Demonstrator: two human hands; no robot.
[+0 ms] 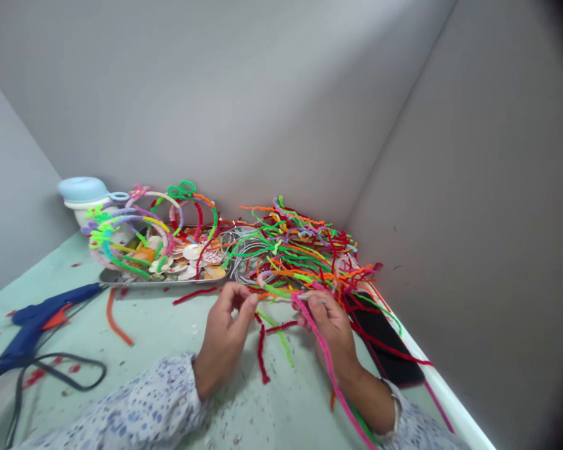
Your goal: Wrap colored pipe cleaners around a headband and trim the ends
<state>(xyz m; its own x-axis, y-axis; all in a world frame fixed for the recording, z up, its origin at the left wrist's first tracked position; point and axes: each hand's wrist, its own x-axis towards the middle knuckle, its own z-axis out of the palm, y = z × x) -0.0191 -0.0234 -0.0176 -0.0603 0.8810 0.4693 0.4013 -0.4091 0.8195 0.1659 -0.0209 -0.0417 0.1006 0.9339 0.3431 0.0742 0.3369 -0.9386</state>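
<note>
In the head view, my right hand (333, 325) grips a headband (278, 291) partly wound with lilac and green fuzzy pipe cleaner. From the same grip a long pink pipe cleaner (326, 350) hangs down over my wrist toward the bottom edge. My left hand (228, 331) is just left of the headband, thumb and index finger pinched together. What lies between those fingertips, if anything, is too small to make out. Below and between the hands, red pipe cleaner pieces (263, 356) and a light green one (284, 347) rest on the table.
Behind the hands lies a tangled pile of pipe cleaners (300, 240) beside bare wire bands (246, 250). A metal tray (169, 282) of shells holds finished headbands (169, 200). A blue glue gun (51, 309) with its cord is at left, a black phone (389, 344) at right, near the walls.
</note>
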